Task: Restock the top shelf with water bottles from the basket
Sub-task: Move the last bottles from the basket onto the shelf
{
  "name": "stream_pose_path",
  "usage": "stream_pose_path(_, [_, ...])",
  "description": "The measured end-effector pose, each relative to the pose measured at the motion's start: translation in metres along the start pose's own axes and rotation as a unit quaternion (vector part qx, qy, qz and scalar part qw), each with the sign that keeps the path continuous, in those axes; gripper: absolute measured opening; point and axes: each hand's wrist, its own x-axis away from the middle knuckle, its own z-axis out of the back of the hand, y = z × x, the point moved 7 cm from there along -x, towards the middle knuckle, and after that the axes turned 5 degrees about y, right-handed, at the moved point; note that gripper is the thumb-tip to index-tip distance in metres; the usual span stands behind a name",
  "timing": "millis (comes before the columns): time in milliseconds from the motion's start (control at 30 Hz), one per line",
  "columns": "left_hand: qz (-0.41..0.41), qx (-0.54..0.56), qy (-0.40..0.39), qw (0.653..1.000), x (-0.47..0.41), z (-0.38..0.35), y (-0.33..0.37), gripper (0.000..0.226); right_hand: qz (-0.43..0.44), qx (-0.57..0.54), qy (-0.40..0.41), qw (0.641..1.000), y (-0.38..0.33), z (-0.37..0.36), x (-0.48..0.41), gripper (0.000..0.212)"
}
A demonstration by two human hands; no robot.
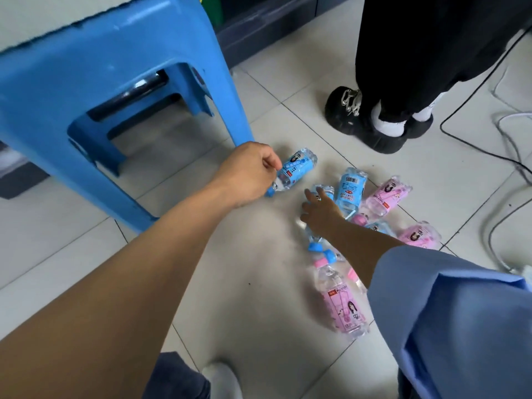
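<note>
pinching the neck end of a blue-labelled bottle [293, 172], the left hand [250, 174] has its fingers curled shut around it just above the blue cap, the bottle lying on its side on the tiled floor [253, 283] beside the leg of a blue plastic stool [86, 90]. the right hand [321, 210] is spread, fingers loose and apart, resting on or just over another blue-labelled bottle in the pile [371, 220]; whether it has closed on anything cannot be told, since the palm hides what is under it. outward from there, more bottles lie scattered and touching one another, some with blue labels, some pink, and one pink-labelled bottle [342, 306] lies nearest the camera with its pink cap toward the pile. a second person's black shoes [374, 122] stand beyond the pile, and cables [506, 133] trail along the floor at right. neither basket nor shelf is in sight. the step in hand looks like gathering bottles off the floor, one per hand. the next move likely calls for the right hand to close firmly round a single bottle without dragging its neighbours, then both hands lifting clear of the stool leg and the cables before turning toward the shelf.
</note>
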Motion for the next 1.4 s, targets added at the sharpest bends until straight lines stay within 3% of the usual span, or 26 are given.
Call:
stream_pose_path(267, [0.028, 0.008, -0.032, 0.999, -0.011, -0.019, -0.018, 0.022, 0.039, -0.026, 0.053, 0.998, 0.012, 0.009, 0.005, 0.057])
stream_pose_path(400, [0.028, 0.024, -0.012, 0.999, -0.02, -0.015, -0.017, 0.021, -0.06, -0.2, 0.12, 0.97, 0.027, 0.03, 0.004, 0.06])
stream_pose_path(467, [0.054, 0.061, 0.004, 0.997, -0.027, -0.013, -0.025, 0.027, -0.146, -0.362, 0.181, 0.903, 0.046, 0.045, 0.011, 0.057])
stream_pose_path(567, [0.117, 0.099, 0.012, 0.988, -0.041, -0.024, -0.044, 0.034, -0.251, -0.564, 0.27, 0.739, 0.075, 0.053, 0.025, 0.047])
stream_pose_path(633, [0.143, 0.098, 0.009, 0.985, -0.053, -0.039, -0.054, 0.032, -0.289, -0.63, 0.294, 0.658, 0.088, 0.052, 0.029, 0.042])
stream_pose_path(800, [0.192, 0.096, -0.03, 0.976, -0.082, -0.09, -0.052, 0.019, -0.346, -0.691, 0.325, 0.545, 0.115, 0.05, 0.046, 0.039])
stream_pose_path(900, [0.309, 0.234, -0.063, 0.92, -0.082, -0.128, -0.058, 0.018, -0.367, -0.721, 0.324, 0.49, 0.123, 0.041, 0.054, 0.037])
stream_pose_path(1033, [0.387, 0.338, -0.071, 0.855, -0.09, -0.162, -0.068, 0.039, -0.38, -0.726, 0.312, 0.481, 0.131, 0.032, 0.061, 0.04])
stream_pose_path(1167, [0.405, 0.38, -0.04, 0.831, -0.106, -0.172, -0.079, 0.056, -0.389, -0.727, 0.297, 0.482, 0.133, 0.026, 0.067, 0.042])
stream_pose_path(1267, [0.403, 0.36, -0.058, 0.84, -0.11, -0.178, -0.083, 0.043, -0.39, -0.725, 0.279, 0.494, 0.131, 0.024, 0.068, 0.038])
stream_pose_path(1400, [0.381, 0.237, -0.06, 0.892, -0.109, -0.178, -0.084, 0.04, -0.387, -0.722, 0.268, 0.507, 0.13, 0.028, 0.064, 0.039])
